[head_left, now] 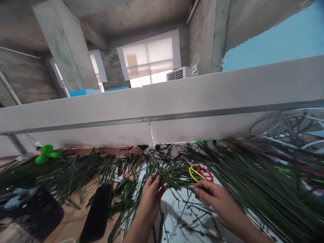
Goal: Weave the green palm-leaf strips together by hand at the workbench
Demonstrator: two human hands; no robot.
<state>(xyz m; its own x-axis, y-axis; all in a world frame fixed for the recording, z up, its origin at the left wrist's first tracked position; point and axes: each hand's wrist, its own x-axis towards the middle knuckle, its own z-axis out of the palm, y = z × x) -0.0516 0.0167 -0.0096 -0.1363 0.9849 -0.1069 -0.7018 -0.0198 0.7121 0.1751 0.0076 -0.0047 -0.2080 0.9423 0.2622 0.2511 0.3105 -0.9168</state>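
In the head view my left hand (152,188) is closed, its thumb and fingers pinching a bunch of narrow green leaf strips (174,179) that spreads to the right. To the right of it, my right hand (212,195) is pinched shut, with a thin green strip seeming to run to its fingertips; the exact grip is partly hidden. Just beyond the right fingers lie scissors (199,172) with one yellow and one red handle loop, touched by neither hand. Cut bits of leaf are scattered over the white surface (174,209) below the hands.
Long green leaves (255,182) are heaped at the right, and shorter ones (76,175) at the left. A black phone (97,214), a dark device (32,209) and a bright green three-lobed object (47,154) stand left. Behind runs a white partition (192,128); clear plastic wrapping (291,131) lies far right.
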